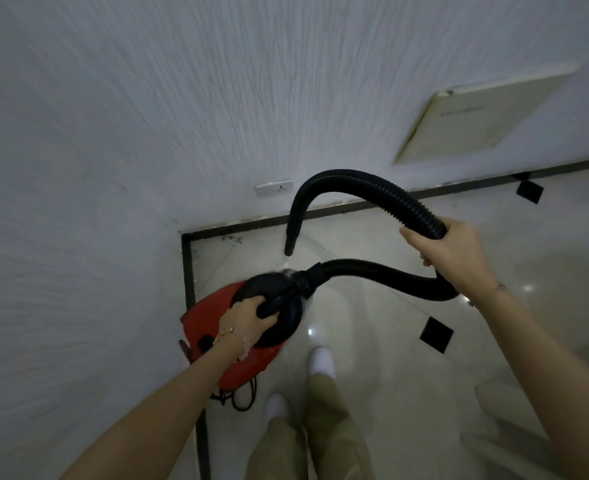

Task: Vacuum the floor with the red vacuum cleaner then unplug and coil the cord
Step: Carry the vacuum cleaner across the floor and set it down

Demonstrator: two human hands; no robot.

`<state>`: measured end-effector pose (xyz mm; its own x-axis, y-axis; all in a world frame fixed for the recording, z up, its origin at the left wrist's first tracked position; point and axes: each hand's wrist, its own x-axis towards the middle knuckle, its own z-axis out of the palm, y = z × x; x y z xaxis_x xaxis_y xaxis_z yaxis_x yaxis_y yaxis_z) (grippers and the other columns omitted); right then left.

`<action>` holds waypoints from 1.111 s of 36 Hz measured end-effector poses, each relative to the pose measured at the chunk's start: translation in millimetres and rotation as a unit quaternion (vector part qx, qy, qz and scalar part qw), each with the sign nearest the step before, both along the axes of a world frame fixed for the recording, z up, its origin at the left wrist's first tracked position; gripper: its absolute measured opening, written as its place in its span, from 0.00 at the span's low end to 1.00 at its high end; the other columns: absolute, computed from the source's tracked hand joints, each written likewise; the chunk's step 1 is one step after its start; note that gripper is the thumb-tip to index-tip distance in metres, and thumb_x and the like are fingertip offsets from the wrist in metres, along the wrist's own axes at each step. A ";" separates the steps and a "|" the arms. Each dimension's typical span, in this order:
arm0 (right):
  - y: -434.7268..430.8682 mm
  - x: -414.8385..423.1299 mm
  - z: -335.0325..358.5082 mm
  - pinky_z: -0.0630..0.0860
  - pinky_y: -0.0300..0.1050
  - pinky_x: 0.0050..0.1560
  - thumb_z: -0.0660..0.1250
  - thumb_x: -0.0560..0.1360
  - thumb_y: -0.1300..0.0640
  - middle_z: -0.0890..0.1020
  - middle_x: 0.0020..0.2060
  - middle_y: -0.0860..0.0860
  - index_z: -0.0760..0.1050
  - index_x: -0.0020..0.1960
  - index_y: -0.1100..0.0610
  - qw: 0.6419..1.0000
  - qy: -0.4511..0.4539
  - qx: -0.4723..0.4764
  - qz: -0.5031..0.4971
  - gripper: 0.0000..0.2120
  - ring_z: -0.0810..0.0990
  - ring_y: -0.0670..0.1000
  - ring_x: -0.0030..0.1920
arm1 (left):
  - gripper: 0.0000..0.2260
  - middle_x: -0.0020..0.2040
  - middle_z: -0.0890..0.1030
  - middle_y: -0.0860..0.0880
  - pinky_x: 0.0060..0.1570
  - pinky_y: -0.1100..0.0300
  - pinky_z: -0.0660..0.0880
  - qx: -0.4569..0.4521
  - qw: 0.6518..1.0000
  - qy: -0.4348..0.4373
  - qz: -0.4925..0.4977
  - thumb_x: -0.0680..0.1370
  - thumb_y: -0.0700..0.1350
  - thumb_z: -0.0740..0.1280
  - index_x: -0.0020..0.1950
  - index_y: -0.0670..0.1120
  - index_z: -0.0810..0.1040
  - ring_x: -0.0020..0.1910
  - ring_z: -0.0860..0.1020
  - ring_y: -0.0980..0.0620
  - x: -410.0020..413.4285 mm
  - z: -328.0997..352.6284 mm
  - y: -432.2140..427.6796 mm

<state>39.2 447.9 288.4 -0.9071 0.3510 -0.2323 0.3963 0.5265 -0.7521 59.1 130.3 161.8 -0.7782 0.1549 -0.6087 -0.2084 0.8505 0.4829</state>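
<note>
Red canister vacuum cleaner (213, 327), plastic body with a round black front cap and a black carry handle: held up off the floor in the lower centre of the view, close to the textured white wall (113, 133).

Left hand (246, 318): fingers wrapped tight around the black handle on top of the cleaner; beaded and gold bracelets on the wrist.

Black ribbed flexible hose (362, 268): leaves the front cap, runs right in a low curve under the right hand, loops up through it, then arches back left and down. Its smooth tapered nozzle end (290, 242) hangs pointing down, just above and ahead of the cleaner, clear of the floor.

Right hand (452, 251): clenched around the hose at the bend of the loop, to the right of and higher than the cleaner.

Black power cord (243, 398): a loose loop hangs below the rear of the red body.

Glossy pale tiled floor (390, 375), dark border strip, small black diamond insets. White shoes and khaki trouser legs stand directly below the cleaner. White wall socket (274, 186) low on the wall.
</note>
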 end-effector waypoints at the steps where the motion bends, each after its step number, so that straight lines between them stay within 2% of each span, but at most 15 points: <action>1: 5.8 6.2 5.8 0.74 0.43 0.34 0.71 0.70 0.47 0.77 0.27 0.53 0.75 0.37 0.60 1.000 0.000 -0.002 -0.005 0.16 0.76 0.51 0.28 | 0.12 0.41 0.83 0.46 0.35 0.57 0.73 -0.004 1.000 0.000 -0.011 0.75 0.53 0.66 0.48 0.45 0.79 0.40 0.80 0.48 2.4 7.2 4.3; 4: 22.1 22.4 15.7 0.72 0.41 0.32 0.71 0.71 0.48 0.76 0.27 0.53 0.75 0.38 0.61 1.000 -0.006 -0.004 -0.020 0.16 0.75 0.50 0.28 | 0.11 0.41 0.83 0.46 0.34 0.58 0.72 -0.017 0.999 0.006 -0.043 0.74 0.53 0.67 0.49 0.47 0.79 0.40 0.81 0.47 5.5 20.6 17.5; 8: 54.1 40.0 14.1 0.75 0.47 0.34 0.70 0.71 0.48 0.76 0.27 0.54 0.75 0.39 0.65 0.998 -0.022 -0.012 -0.060 0.19 0.76 0.51 0.27 | 0.11 0.42 0.83 0.46 0.33 0.60 0.69 -0.025 0.997 -0.003 -0.070 0.74 0.53 0.67 0.50 0.48 0.79 0.40 0.80 0.47 3.5 29.4 47.2; 13: 119.0 50.6 9.6 0.74 0.45 0.32 0.71 0.71 0.49 0.75 0.27 0.55 0.75 0.40 0.68 0.992 -0.028 -0.044 -0.119 0.20 0.74 0.52 0.27 | 0.09 0.41 0.83 0.47 0.36 0.59 0.71 -0.041 0.994 -0.017 -0.104 0.74 0.53 0.67 0.45 0.49 0.77 0.41 0.81 0.47 -10.3 35.6 106.1; 18: 204.6 50.4 10.6 0.76 0.47 0.34 0.72 0.70 0.48 0.75 0.27 0.54 0.75 0.37 0.61 0.982 -0.042 -0.075 -0.167 0.16 0.75 0.52 0.27 | 0.08 0.36 0.78 0.49 0.33 0.59 0.67 -0.064 0.988 -0.032 -0.136 0.74 0.52 0.67 0.39 0.52 0.71 0.41 0.80 0.45 -31.8 46.4 190.0; 20: 241.0 50.3 14.2 0.75 0.47 0.33 0.72 0.70 0.49 0.75 0.27 0.54 0.74 0.37 0.61 0.979 -0.041 -0.082 -0.183 0.16 0.74 0.52 0.26 | 0.08 0.36 0.77 0.49 0.34 0.60 0.65 -0.070 0.987 -0.038 -0.142 0.73 0.52 0.67 0.38 0.52 0.70 0.42 0.80 0.44 -41.1 51.3 229.4; 24: 314.5 53.1 20.5 0.75 0.47 0.32 0.72 0.70 0.49 0.75 0.25 0.53 0.72 0.33 0.58 0.972 -0.033 -0.091 -0.215 0.16 0.73 0.52 0.25 | 0.06 0.37 0.77 0.49 0.35 0.60 0.65 -0.081 0.983 -0.031 -0.164 0.74 0.51 0.66 0.43 0.49 0.74 0.43 0.80 0.44 -58.5 58.2 307.6; 27: 368.9 57.3 25.7 0.74 0.47 0.33 0.72 0.69 0.48 0.73 0.25 0.53 0.70 0.33 0.58 0.964 -0.030 -0.108 -0.241 0.17 0.72 0.52 0.26 | 0.12 0.42 0.80 0.47 0.36 0.59 0.68 -0.082 0.979 -0.021 -0.186 0.74 0.51 0.66 0.53 0.46 0.78 0.45 0.80 0.44 -70.8 61.6 365.5; 29: 401.1 60.9 30.5 0.73 0.46 0.32 0.72 0.70 0.48 0.73 0.25 0.53 0.70 0.33 0.58 0.959 -0.026 -0.104 -0.261 0.17 0.72 0.52 0.26 | 0.13 0.45 0.83 0.45 0.37 0.59 0.70 -0.079 0.977 -0.020 -0.197 0.74 0.52 0.66 0.54 0.46 0.78 0.46 0.80 0.43 -80.2 62.3 402.6; 33: 458.4 70.2 40.8 0.73 0.46 0.32 0.71 0.70 0.47 0.74 0.26 0.53 0.70 0.33 0.57 0.949 -0.018 -0.093 -0.300 0.16 0.73 0.52 0.27 | 0.11 0.39 0.82 0.46 0.34 0.60 0.68 -0.061 0.972 -0.018 -0.226 0.73 0.53 0.66 0.49 0.46 0.79 0.41 0.80 0.45 -100.2 63.2 476.1; 36: 501.3 75.8 46.1 0.72 0.46 0.33 0.71 0.71 0.49 0.73 0.27 0.55 0.71 0.36 0.60 0.935 -0.001 -0.097 -0.342 0.15 0.73 0.52 0.28 | 0.09 0.39 0.82 0.45 0.33 0.59 0.68 -0.055 0.965 -0.013 -0.255 0.73 0.52 0.66 0.45 0.47 0.78 0.40 0.80 0.45 -115.6 63.2 534.7; 40: 563.0 77.9 47.7 0.73 0.44 0.32 0.71 0.71 0.51 0.74 0.26 0.54 0.71 0.34 0.60 0.908 0.012 -0.091 -0.409 0.15 0.73 0.51 0.26 | 0.07 0.38 0.82 0.44 0.32 0.59 0.68 -0.034 0.955 -0.017 -0.294 0.73 0.51 0.67 0.40 0.49 0.75 0.40 0.80 0.43 -137.6 59.5 616.8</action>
<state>117.0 1010.8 336.1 -0.3667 0.8673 -0.3366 0.5805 -0.0694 -0.8113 -78.5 747.1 221.4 -0.5477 0.5180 -0.6570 0.3006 0.8547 0.4233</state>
